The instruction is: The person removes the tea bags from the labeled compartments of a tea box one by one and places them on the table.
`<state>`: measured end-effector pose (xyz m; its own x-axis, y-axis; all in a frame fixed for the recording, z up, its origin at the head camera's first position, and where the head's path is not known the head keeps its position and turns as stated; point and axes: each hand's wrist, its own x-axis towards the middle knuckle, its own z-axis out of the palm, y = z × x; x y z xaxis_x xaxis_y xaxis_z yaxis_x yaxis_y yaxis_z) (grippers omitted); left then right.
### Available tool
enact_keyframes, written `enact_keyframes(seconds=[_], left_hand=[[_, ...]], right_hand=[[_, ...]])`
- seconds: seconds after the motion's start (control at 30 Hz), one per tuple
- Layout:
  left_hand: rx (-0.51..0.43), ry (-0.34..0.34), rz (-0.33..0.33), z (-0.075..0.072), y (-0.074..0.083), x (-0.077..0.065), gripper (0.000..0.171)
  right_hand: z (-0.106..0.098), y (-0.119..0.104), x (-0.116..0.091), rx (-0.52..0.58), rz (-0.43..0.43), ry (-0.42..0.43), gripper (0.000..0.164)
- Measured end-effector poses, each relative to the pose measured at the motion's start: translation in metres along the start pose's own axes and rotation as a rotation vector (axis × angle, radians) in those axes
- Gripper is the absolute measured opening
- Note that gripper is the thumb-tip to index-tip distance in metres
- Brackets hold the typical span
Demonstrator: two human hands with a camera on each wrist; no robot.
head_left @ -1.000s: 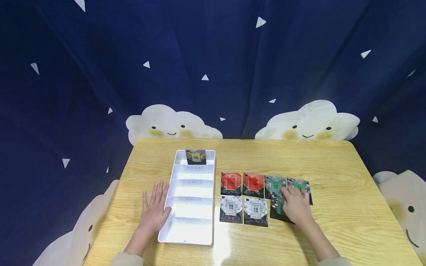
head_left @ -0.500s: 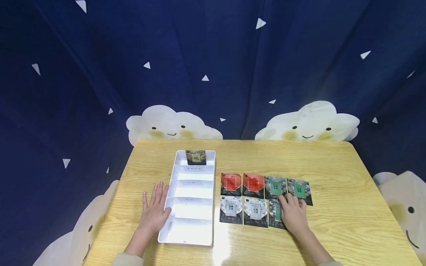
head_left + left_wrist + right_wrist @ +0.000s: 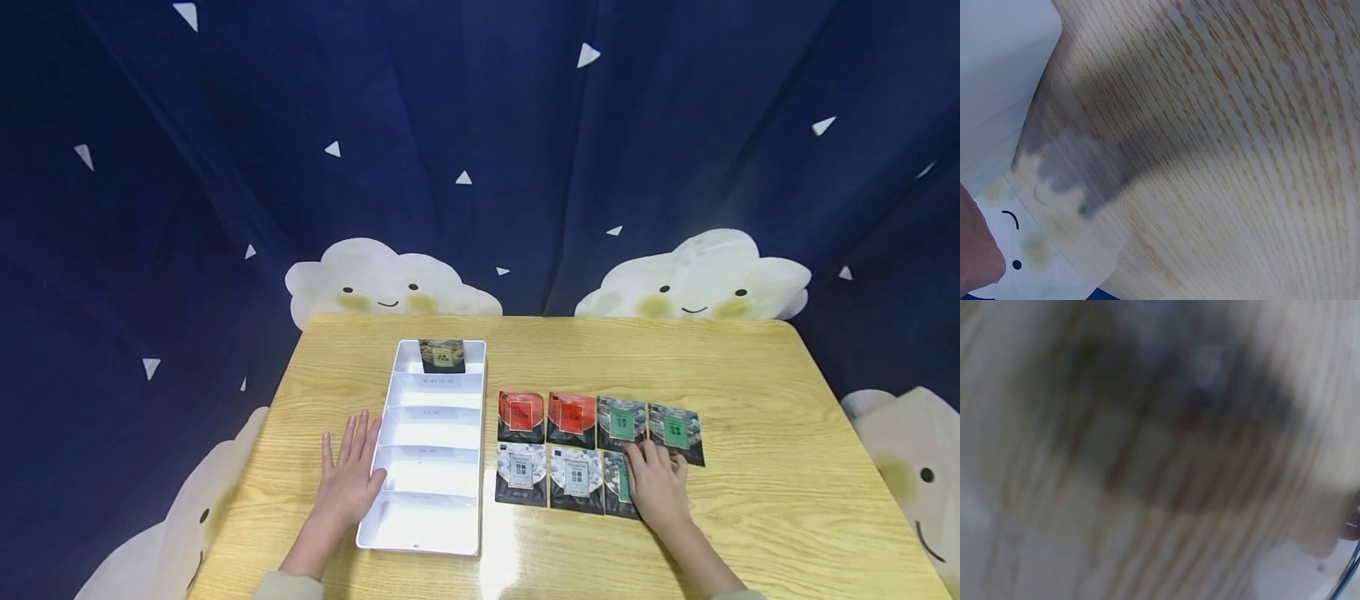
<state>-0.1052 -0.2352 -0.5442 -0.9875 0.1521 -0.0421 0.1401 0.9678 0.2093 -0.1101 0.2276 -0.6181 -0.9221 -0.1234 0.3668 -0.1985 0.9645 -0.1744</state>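
Note:
My left hand (image 3: 348,479) lies with spread, straight fingers against the left side of a white divided tray (image 3: 481,467); its thumb touches the rim. In the left wrist view, part of that hand (image 3: 977,250) shows beside the tray wall (image 3: 1004,81). My right hand (image 3: 660,492) holds the right side of a green-and-black tea sachet (image 3: 617,479), covering much of it. This sachet lies beside a white tea sachet (image 3: 576,475) and below another green sachet (image 3: 621,421). The right wrist view is blurred, with a bit of the hand (image 3: 1319,540) at its right edge.
Another green sachet (image 3: 677,429) lies at the right end. Two red sachets (image 3: 521,417) and a second white one (image 3: 521,471) lie nearer the tray. A dark sachet (image 3: 442,356) stands in the tray's far compartment. A blue curtain (image 3: 525,125) hangs behind the wooden table (image 3: 780,500).
My right hand has moved the tilted green sachet down and left, off the upper green sachets, into line beside the white ones. My left hand has stayed at the tray.

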Motion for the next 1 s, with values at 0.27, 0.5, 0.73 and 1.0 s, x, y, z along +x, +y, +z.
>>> enact_keyframes(seconds=[0.27, 0.5, 0.73, 1.0], left_hand=[[0.001, 0.01, 0.005, 0.0, 0.0, 0.0, 0.071], [0.01, 0.009, 0.003, 0.001, 0.0, 0.001, 0.071], [0.029, 0.013, 0.011, 0.001, -0.001, 0.001, 0.071], [0.023, 0.013, 0.008, 0.001, 0.0, 0.001, 0.071]], right_hand=[[0.0, -0.002, 0.0, -0.009, 0.011, 0.022, 0.016], [-0.005, -0.003, 0.003, 0.008, 0.026, 0.002, 0.016], [-0.015, -0.013, 0.021, 0.058, 0.016, 0.016, 0.015], [-0.026, -0.05, 0.066, 0.135, -0.024, 0.018, 0.025]])
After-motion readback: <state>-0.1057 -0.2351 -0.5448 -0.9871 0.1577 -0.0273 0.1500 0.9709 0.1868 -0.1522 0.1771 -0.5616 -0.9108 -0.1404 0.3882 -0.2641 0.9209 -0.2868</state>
